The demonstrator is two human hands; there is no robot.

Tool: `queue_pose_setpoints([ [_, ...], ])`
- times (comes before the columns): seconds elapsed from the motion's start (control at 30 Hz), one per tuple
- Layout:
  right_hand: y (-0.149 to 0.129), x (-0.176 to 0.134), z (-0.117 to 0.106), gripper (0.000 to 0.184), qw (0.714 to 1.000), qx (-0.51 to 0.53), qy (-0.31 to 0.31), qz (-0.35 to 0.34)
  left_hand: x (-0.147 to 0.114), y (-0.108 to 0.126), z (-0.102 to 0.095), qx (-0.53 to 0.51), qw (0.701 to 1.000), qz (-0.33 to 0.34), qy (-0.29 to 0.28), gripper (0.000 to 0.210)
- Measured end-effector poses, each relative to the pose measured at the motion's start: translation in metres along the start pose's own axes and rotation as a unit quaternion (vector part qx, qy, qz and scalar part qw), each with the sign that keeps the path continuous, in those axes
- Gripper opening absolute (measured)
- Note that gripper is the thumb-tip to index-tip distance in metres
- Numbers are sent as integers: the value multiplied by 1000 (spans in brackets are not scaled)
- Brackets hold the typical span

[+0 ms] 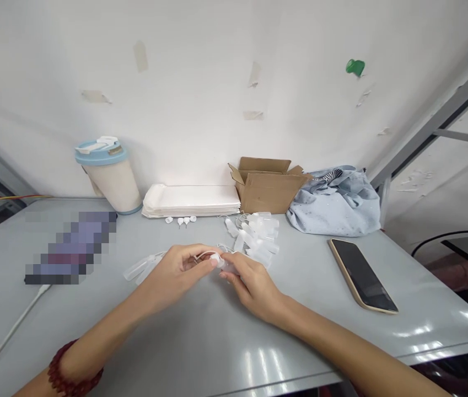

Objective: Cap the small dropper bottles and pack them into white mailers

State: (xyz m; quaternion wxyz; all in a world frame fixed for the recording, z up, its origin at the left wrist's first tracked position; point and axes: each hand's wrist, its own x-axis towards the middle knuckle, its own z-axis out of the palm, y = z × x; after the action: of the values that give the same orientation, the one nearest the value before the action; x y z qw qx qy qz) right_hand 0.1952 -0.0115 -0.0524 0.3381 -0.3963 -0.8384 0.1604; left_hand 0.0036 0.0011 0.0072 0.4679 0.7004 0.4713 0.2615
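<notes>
Left hand (182, 271) and right hand (254, 282) pinch white part (216, 258) over surface (200, 347); clear strips (263, 227) just beyond.

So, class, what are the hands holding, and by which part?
The left hand and right hand pinch a small white piece between them; too much is covered to tell by which part.

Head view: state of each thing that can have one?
Left hand: pinching small white piece
Right hand: pinching it too
Cup: upright, lid on
Cardboard box: flaps open
White packets: stacked flat
Cloth: crumpled
Phone: face up, screen dark
Pixelated device: cable attached, screen unreadable
Clear strips by box: loosely heaped
</notes>
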Motion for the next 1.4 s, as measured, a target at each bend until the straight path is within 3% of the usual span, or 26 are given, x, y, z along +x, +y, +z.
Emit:
queue_pose_setpoints([
  [0.27, 0, -2, 1, 25, 1000, -12, 20, -19, 0, -3, 1, 3, 1000, -10, -5, 35],
  [0.43, -2, -4, 3, 24, 999, 23, 13, 47, -1, -1, 2, 38, 999, -12, 0, 35],
  [0.57, -3, -4, 2, 17, 997, 38, 10, 65, 0, -2, 1, 62, 997, 15, -34, 37],
  [0.83, 2, 0, -10, 14, 998, 42, -42, -20, 0, -5, 2, 12, 997, 5, -73, 32],
  [1.0, -3, 1, -13, 15, 994, 93, -41, 51, 1, -7, 2, -41, 998, -11, -56, 29],
  [1.1, -8, 4, -16, 18, 972, 190, -48, 131, 1, -7, 2, -21, 998, 26, -46, 24],
  [1.27, -9, 10, -18, 29, 882, 409, -92, 216, 1, -4, 5, 30, 998, 59, -25, 24],
  [1.33, -10, 11, -17, 31, 874, 422, -95, 223, 1, -3, 5, 23, 998, 43, -29, 29],
  [1.4, -11, 9, -16, 31, 885, 404, -77, 216, 1, -3, 6, 38, 999, 23, -28, 35],
])
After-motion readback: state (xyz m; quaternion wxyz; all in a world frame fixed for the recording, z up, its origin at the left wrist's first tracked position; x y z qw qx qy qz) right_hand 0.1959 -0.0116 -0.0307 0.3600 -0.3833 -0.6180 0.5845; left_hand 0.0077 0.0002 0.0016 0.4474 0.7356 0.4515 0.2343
